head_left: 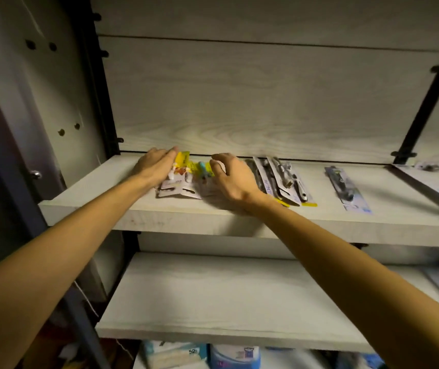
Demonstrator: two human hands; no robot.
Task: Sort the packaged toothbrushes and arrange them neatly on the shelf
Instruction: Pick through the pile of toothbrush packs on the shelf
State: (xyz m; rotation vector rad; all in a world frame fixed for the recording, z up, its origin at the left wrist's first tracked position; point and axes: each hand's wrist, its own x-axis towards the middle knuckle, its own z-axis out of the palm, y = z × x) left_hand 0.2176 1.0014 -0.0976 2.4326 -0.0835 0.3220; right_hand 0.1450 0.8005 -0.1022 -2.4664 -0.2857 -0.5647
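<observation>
Head view shows no brand I can read; print on the packs is blurred, only "52" on a blue-white packet (183, 354) at the bottom. Yellow carded toothbrush packs (183, 177) lie in a loose pile on the pale wooden shelf (101, 198), at its left part. Left hand (157, 163) rests flat on them, fingers straight. Right hand (233, 177) hovers beside, fingers half curled, holding nothing. Grey-white toothbrush packs (282, 179) lie just right of it.

You are standing in what is looking like a shop: carded toothbrush packs (283, 179) are lying on a pale wooden shelf (159, 218) with black brackets (426, 99).
</observation>
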